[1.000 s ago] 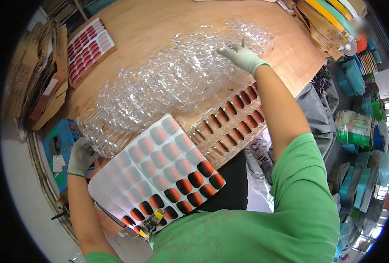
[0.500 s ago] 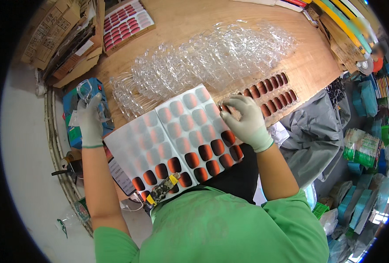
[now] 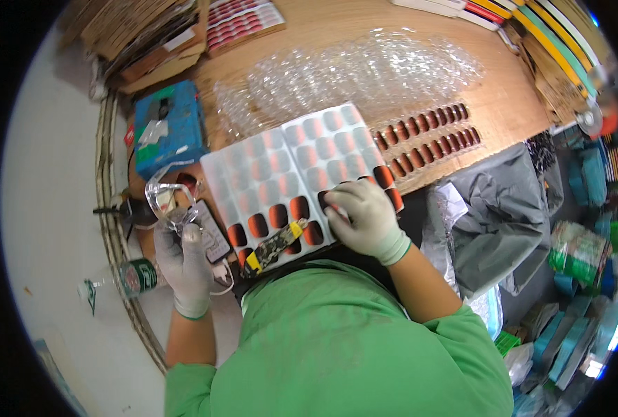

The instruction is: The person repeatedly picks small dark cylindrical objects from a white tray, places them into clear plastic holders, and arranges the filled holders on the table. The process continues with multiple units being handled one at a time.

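Here's the left hand (image 3: 183, 265), gloved, its fingers and thumb grasping a clear plastic eyeglass frame (image 3: 161, 199) by its near end! The frame's long axis runs up from the fingertips, away from the body and leaning left, with a slim strip reaching right toward the blue box (image 3: 171, 128) just beyond. Blur hides exactly how its front faces.

Over to the right hand (image 3: 363, 217): gloved, fingers curled and low over the near, right-hand part of the lens sheet (image 3: 297, 170). Is it pinching a lens? Cannot tell; the fingers hide their own tips. The sheet lies between the hands, long axis going left to right, its right end angled away from the body. Pale lenses fill the far side, dark-to-orange lenses (image 3: 279, 214) the near side, and a yellow-ended utility knife (image 3: 274, 247) lies across those, left of the right hand.

Edges, then! The sheet's right edge passes just beyond the right knuckles; its near edge meets the green shirt (image 3: 350, 340). Left hand's tight: phone (image 3: 213, 233) just to its right, bottle (image 3: 138, 278) to its left. Beyond the right hand, two rows of brown lenses (image 3: 430, 139) angle away, with bare wooden table (image 3: 507, 104) past them.
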Action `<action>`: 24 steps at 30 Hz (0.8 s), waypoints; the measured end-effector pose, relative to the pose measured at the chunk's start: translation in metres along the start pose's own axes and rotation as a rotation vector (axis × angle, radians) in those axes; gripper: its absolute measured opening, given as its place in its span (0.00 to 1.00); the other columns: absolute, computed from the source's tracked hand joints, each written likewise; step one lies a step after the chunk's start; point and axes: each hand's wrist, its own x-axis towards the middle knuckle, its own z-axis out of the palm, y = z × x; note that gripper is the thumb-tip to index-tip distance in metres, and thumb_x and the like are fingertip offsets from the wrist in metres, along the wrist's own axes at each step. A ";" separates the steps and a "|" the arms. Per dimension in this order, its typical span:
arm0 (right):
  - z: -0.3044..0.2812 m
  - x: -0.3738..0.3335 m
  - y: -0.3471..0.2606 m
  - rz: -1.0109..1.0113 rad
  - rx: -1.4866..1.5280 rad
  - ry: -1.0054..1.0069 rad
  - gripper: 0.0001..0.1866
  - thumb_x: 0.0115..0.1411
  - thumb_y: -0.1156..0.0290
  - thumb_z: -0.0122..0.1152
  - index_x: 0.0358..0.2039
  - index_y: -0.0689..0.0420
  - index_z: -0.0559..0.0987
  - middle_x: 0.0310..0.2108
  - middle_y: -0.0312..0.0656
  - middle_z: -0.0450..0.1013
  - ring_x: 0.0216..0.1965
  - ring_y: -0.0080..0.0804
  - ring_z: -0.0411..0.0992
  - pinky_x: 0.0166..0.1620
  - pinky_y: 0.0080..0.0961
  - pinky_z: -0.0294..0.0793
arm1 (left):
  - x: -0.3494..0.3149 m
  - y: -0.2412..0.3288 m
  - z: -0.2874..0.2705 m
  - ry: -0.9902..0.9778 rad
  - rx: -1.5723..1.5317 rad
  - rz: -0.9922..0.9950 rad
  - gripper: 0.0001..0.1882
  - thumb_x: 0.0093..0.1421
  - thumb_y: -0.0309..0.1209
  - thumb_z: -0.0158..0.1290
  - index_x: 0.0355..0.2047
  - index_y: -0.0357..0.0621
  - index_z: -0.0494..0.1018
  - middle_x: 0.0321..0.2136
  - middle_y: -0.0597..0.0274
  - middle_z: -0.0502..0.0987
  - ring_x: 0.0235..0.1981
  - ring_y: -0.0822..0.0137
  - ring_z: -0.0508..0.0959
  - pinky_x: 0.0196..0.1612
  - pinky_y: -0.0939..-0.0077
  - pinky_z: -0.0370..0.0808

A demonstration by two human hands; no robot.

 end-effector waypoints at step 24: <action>0.028 0.006 -0.023 -0.087 -0.214 -0.283 0.16 0.54 0.64 0.66 0.42 0.55 0.80 0.37 0.42 0.74 0.40 0.45 0.74 0.44 0.42 0.74 | -0.041 -0.012 0.046 -0.182 -0.271 0.112 0.14 0.70 0.31 0.47 0.52 0.35 0.67 0.41 0.56 0.77 0.40 0.70 0.76 0.46 0.73 0.74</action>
